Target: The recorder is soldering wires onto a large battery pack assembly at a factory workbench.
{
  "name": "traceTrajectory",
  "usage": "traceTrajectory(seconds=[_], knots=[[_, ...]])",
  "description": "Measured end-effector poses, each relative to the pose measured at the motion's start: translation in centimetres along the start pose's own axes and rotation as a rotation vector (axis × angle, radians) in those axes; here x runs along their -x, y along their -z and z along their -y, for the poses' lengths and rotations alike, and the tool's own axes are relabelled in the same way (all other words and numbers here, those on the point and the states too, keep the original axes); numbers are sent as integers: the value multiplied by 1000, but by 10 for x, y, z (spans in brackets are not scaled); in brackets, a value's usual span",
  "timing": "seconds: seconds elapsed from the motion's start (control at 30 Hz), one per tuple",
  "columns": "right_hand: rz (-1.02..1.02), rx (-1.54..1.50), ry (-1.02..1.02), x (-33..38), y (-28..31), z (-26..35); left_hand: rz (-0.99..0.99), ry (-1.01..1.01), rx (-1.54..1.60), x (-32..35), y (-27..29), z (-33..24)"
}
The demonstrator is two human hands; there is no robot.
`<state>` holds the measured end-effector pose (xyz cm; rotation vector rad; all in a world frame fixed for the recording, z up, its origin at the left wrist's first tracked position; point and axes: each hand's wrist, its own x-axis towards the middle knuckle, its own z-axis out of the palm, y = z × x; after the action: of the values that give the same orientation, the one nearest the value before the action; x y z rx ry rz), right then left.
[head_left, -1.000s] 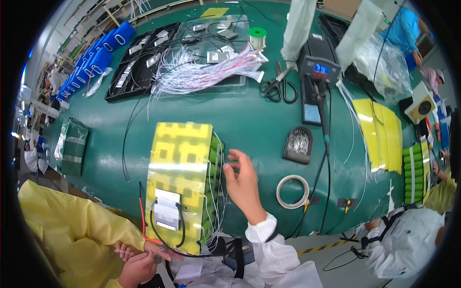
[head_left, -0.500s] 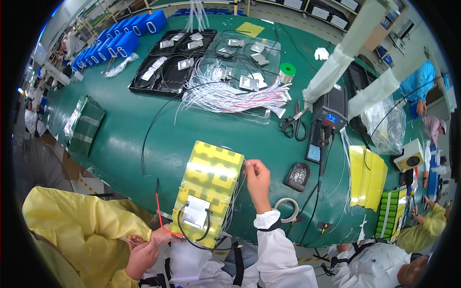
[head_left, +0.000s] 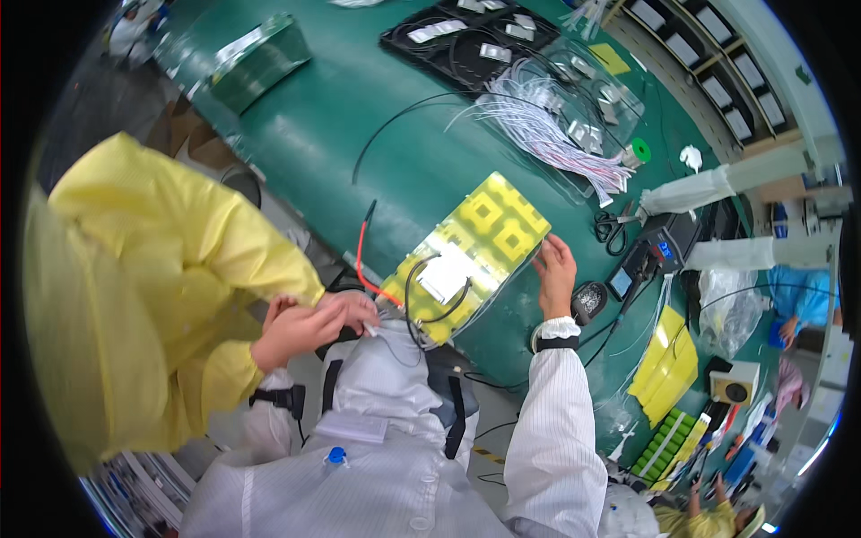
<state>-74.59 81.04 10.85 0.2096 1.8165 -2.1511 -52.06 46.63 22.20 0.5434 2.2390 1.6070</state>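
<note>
A flat battery pack [head_left: 507, 220] covered in yellow insulating sheet lies tilted at the table's near edge. On its lower half are a white circuit module [head_left: 446, 276], black cables and a red lead [head_left: 360, 255]. My right hand [head_left: 558, 276] grips the pack's right edge, fingers curled, beside thin white wires. At my left, my white sleeve with a black wrist strap [head_left: 280, 396] runs behind a co-worker's hand [head_left: 303, 334]; my left hand's fingers cannot be made out. Another hand [head_left: 355, 310], whose owner is unclear, sits at the pack's lower left corner near a thin white wire.
Beyond the pack lie a bundle of white wires [head_left: 547, 121], a black tray [head_left: 457, 45] and scissors [head_left: 613, 229]. To the right stand a soldering station [head_left: 671, 242], a tip cleaner [head_left: 589, 303] and yellow sheets [head_left: 665, 363]. A co-worker in yellow [head_left: 179, 233] leans in from the left.
The view has swung round and leaned, so the table appears turned clockwise. My right hand remains at the pack's right edge. The co-worker's hands are still by the lower left corner.
</note>
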Motion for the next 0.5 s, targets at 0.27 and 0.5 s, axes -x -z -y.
traceTrajectory(seconds=[0.27,0.5], knots=[[-39,155,-235,147,31,-38,-1386,84,1238,133,-125,128],[-6,640,5,223,75,-58,-1773,-97,1609,156,-195,143]])
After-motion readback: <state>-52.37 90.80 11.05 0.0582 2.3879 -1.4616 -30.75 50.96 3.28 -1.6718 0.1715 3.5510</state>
